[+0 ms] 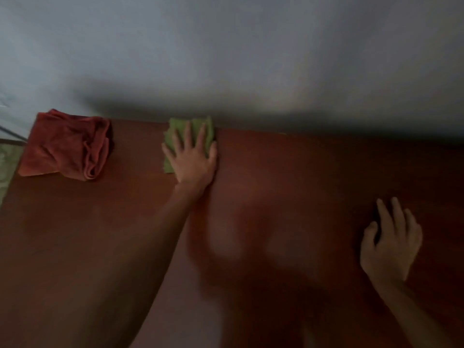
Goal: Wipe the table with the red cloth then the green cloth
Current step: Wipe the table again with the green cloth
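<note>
The green cloth lies flat at the far edge of the dark red-brown table, near the middle. My left hand presses down on it, palm flat and fingers spread, covering most of the cloth. The red cloth sits crumpled at the table's far left corner, apart from both hands. My right hand rests on the bare tabletop at the right with its fingers slightly curled and nothing in it.
A grey wall rises directly behind the table's far edge. The table's left edge runs down past the red cloth, with patterned floor beyond it. The picture is dim and somewhat blurred.
</note>
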The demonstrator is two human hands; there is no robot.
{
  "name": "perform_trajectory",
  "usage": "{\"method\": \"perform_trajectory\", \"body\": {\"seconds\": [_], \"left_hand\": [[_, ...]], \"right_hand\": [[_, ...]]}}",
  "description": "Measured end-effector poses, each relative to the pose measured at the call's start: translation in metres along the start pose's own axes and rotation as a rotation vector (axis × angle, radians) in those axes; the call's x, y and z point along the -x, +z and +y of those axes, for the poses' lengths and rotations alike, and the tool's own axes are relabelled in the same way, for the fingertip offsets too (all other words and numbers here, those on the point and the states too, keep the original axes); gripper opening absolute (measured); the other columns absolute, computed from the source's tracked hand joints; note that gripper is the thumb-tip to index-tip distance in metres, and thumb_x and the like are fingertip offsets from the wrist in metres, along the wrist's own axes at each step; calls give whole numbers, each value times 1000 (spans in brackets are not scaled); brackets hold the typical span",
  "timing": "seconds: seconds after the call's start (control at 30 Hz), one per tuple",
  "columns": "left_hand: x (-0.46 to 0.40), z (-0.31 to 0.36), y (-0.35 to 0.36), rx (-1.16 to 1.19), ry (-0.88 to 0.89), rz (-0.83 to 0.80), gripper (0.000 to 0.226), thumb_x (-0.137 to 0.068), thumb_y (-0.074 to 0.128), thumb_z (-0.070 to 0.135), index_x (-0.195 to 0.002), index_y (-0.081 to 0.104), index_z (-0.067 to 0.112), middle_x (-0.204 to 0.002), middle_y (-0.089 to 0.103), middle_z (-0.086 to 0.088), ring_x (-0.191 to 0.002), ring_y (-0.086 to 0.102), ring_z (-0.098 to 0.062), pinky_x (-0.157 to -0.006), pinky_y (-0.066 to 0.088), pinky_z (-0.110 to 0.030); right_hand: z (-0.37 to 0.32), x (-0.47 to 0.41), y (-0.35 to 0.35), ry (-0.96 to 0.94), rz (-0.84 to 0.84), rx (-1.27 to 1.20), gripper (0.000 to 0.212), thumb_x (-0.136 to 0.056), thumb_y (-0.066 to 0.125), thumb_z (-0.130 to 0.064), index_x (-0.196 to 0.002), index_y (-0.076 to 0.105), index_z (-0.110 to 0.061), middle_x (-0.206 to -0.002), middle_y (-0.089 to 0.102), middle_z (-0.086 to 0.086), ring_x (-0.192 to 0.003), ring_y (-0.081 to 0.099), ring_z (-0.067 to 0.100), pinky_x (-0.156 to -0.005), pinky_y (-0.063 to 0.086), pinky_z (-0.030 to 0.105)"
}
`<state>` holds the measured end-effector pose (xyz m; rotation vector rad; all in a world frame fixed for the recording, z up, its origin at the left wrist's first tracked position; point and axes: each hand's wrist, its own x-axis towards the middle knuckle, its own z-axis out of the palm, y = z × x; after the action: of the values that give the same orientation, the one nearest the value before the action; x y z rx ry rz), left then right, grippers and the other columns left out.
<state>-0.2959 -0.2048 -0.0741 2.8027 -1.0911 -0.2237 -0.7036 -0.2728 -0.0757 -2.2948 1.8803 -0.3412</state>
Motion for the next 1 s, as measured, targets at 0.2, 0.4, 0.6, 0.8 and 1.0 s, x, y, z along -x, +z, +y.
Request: {"method": "perform_trajectory", "body": {"seconds": [0.2,0.4,0.6,0.8,1.0], "left_hand": [[115,142,37,-4,536,-97,60,-87,40,54,-143,47,33,-155,39,-7,-145,24,-42,-110,15,-72],[197,175,46,-38,751,-149,64,-89,37,57,-150,34,38,-161,25,-1,-149,13,-37,-115,8,-67],[116,106,33,-16,416,-52,62,-83,42,53,-142,49,34,-151,44,-7,-142,31,-43,-110,22,-69],[50,-20,-5,-15,-72,-39,71,-86,25,60,-152,30,35,-163,21,-5,-149,10,-38,-117,7,-62],[67,11,10,6,-223,12,59,-98,34,53,-154,27,33,-164,14,-3,-150,4,-36,-116,2,-65]], "right_hand": [[3,0,1,-15,39,-22,51,-96,32,-30,-144,44,-16,-155,36,9,-144,28,32,-118,14,51],[3,-2,0,-14,38,-14,52,-93,34,-29,-143,46,-17,-155,37,8,-144,28,31,-118,14,51],[1,-3,0,-17,47,7,50,-94,35,-27,-141,48,-18,-155,38,7,-144,30,30,-119,15,50],[1,-3,-1,-11,15,33,50,-93,35,-27,-142,47,-19,-155,37,7,-144,29,30,-119,14,50],[2,-4,0,-19,9,-11,49,-95,35,-30,-142,46,-20,-156,36,6,-145,28,29,-120,11,50]]}}
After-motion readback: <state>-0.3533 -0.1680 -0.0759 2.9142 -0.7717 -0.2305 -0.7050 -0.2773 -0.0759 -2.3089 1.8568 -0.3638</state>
